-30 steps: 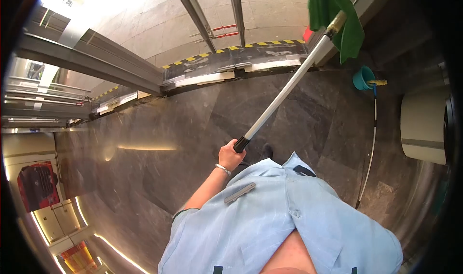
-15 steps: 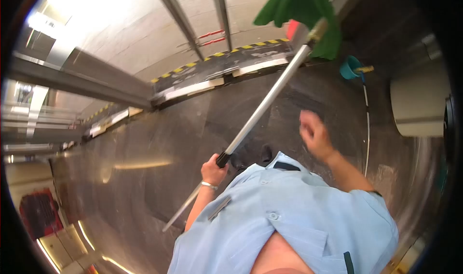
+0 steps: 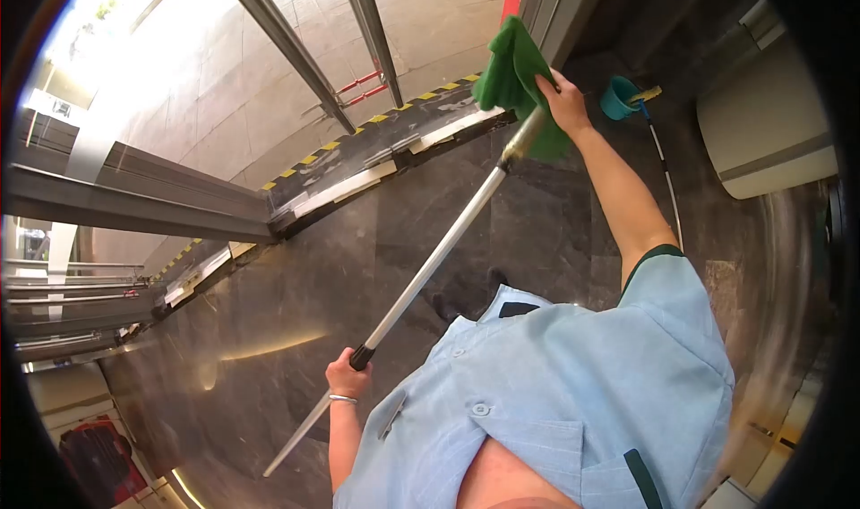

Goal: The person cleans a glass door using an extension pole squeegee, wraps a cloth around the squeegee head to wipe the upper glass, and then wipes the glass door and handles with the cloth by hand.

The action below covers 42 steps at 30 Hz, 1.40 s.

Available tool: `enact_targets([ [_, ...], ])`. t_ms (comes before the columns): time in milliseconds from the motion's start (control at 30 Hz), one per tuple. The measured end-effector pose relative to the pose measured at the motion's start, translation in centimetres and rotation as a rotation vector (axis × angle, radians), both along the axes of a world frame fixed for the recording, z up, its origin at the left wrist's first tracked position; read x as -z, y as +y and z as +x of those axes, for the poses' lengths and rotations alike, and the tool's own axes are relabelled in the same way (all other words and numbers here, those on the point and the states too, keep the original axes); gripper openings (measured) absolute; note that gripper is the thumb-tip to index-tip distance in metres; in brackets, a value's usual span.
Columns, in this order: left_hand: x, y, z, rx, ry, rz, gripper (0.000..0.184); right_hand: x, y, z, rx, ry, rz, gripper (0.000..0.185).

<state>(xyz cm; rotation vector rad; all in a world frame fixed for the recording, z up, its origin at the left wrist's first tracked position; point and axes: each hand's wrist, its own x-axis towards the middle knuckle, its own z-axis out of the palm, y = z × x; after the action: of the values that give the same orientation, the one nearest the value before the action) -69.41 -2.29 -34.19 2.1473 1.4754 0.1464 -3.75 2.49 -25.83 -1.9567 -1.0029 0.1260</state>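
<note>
My left hand (image 3: 348, 374), with a bracelet at the wrist, is wrapped round a long metal pole (image 3: 434, 263) near its black collar. The pole slants up to the right, and its thin lower end shows below that hand. A green cloth (image 3: 516, 72) hangs over the pole's far end, partly hiding it. My right hand (image 3: 564, 104) reaches out to the cloth and grips its right side, fingers closed on the fabric.
A teal bucket (image 3: 619, 99) stands at the upper right, with a yellow-headed, thin-handled tool (image 3: 658, 146) against it. Beside it is a pale rounded fixture (image 3: 761, 115). Metal door frames and a yellow-black striped threshold (image 3: 372, 131) run across the upper left.
My right hand came into view and moved up to take hold of the cloth. My left hand moved down and left with the pole, and the cloth end came nearer.
</note>
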Motion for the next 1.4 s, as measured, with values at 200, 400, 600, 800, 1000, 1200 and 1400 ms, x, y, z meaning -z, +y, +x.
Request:
enact_targets([
  [200, 0.2, 1.0, -3.3, 0.065, 0.146, 0.021, 0.026, 7.4, -4.2, 0.9, 0.261, -0.162, -0.029, 0.03],
  [400, 5.0, 3.2, -8.2, 0.06, 0.34, 0.028, 0.022, 5.5, -8.6, 8.5, 0.573, -0.073, -0.125, 0.031],
  [600, 8.8, 5.5, -10.1, 0.152, 0.489, 0.09, 0.021, -1.2, -9.0, 7.2, 0.543, 0.002, 0.33, 0.032],
  [800, 8.3, 7.0, -10.1, 0.23, 0.663, -0.096, 0.021, -11.1, -12.4, 7.9, 0.867, 0.002, 0.768, 0.031],
  [1000, 6.6, 9.9, -2.7, 0.23, 0.567, -0.2, 0.036, 3.5, -14.5, 2.2, 0.524, -0.193, -0.469, 0.021],
  [1200, 5.1, 11.7, 12.6, 0.469, 0.043, -0.425, 0.067, 22.0, -10.3, -13.6, -0.05, 0.529, -0.602, 0.022],
  [1400, 7.2, 11.3, 29.5, 0.292, -0.307, -0.976, 0.102, 22.9, -5.8, -21.8, -0.193, 1.844, 0.008, 0.026],
])
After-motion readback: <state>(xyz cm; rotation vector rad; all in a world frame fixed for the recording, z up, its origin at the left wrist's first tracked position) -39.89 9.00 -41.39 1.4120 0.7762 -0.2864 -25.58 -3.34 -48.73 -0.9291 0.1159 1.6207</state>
